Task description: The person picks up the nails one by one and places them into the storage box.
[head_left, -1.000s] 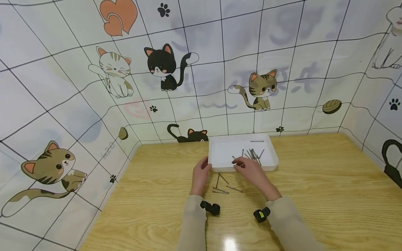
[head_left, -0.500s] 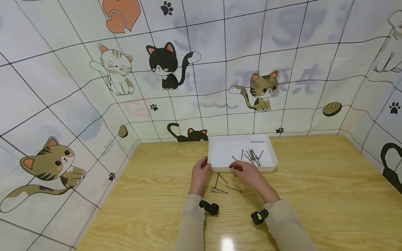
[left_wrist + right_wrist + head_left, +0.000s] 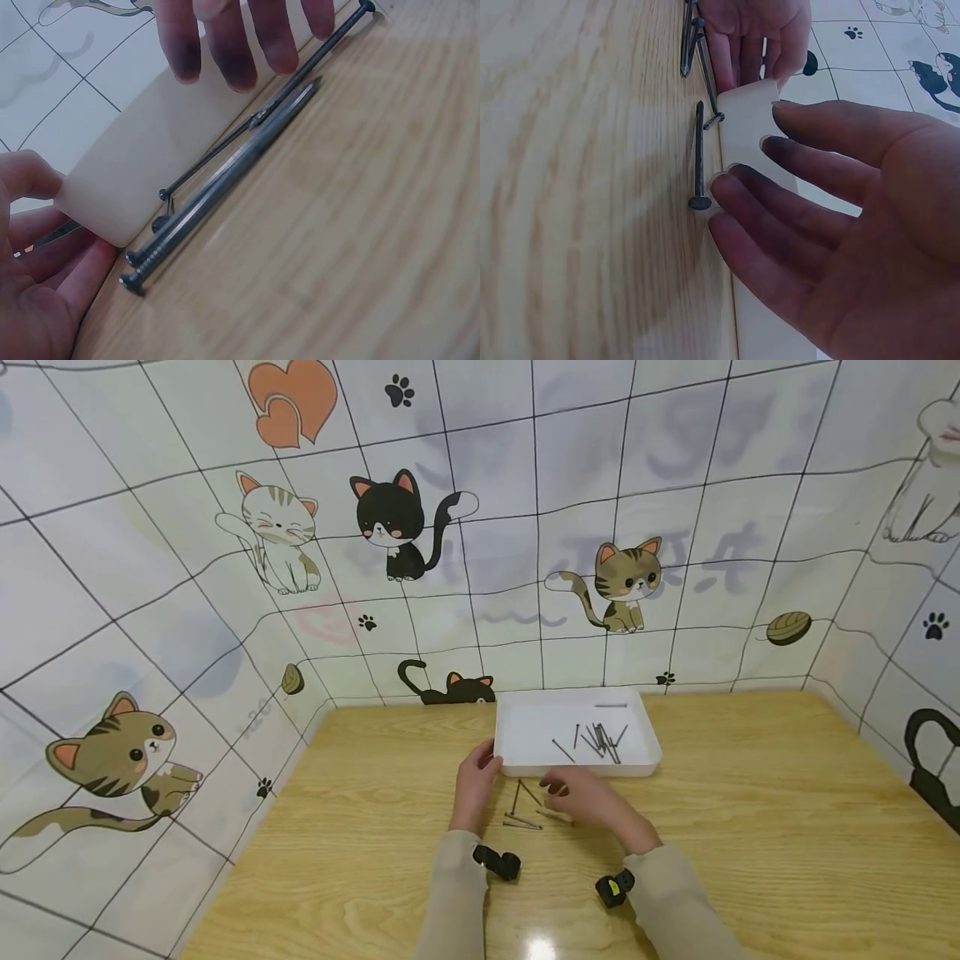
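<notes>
My left hand point(image 3: 476, 785) holds the left front corner of a white tray point(image 3: 525, 727), thumb and fingers about the corner in the left wrist view. Inside the tray lie several nails point(image 3: 600, 739), mostly heaped toward the right. In front of it, several loose nails point(image 3: 522, 825) lie on the table. My right hand point(image 3: 588, 795) hovers over them with fingers spread and slightly bent, nothing between them. The right wrist view shows a single nail point(image 3: 698, 161) lying close beside the fingertips point(image 3: 721, 184), apart from them.
The wooden table point(image 3: 360, 827) extends to both sides and in front of the tray. A wall covering point(image 3: 510, 568) printed with cats and grid lines stands right behind the tray. Each wrist wears a small black camera point(image 3: 615, 888).
My right hand has moved back from over the tray's front rim to above the loose nails, uncovering a nail in the tray. The left hand stays at the tray's corner.
</notes>
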Available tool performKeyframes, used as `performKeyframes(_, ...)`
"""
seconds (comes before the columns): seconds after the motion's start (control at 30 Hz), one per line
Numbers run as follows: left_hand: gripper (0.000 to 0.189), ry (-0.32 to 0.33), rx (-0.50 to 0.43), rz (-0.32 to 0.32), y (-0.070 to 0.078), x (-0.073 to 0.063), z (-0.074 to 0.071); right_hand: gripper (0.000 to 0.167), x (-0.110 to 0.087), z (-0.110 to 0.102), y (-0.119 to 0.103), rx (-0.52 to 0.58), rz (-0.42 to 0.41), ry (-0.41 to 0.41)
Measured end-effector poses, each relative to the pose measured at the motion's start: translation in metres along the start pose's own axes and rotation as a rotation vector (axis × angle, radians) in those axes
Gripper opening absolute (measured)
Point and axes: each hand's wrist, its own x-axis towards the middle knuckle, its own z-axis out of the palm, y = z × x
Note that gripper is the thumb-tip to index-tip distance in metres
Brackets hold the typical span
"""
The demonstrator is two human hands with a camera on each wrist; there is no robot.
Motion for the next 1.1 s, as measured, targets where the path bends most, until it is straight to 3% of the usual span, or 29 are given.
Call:
performKeyframes(0.17, 0.04, 0.01, 0.027, 0.014, 0.009, -0.007, 0.0, 0.03, 0.0, 0.004, 0.0, 0.008, -0.024, -0.012)
performKeyframes(0.3, 0.039, 0.011, 0.008, 0.019, -0.003, 0.0, 0.0, 0.031, 0.0, 0.007, -0.003, -0.013, -0.015, -0.019)
performKeyframes(0.5, 0.039, 0.026, 0.027, 0.027, -0.021, 0.01, 0.002, 0.028, -0.001, 0.013, -0.009, -0.073, 0.062, -0.039)
performKeyframes(0.83, 0.038, 0.046, 0.041, 0.01, -0.02, 0.008, 0.003, 0.011, -0.004, 0.019, -0.018, -0.125, 0.091, -0.041)
performKeyframes(1.1, 0.039, 0.045, 0.043, 0.007, -0.022, 0.01, 0.004, 0.008, -0.006, 0.021, -0.018, -0.125, 0.099, -0.014)
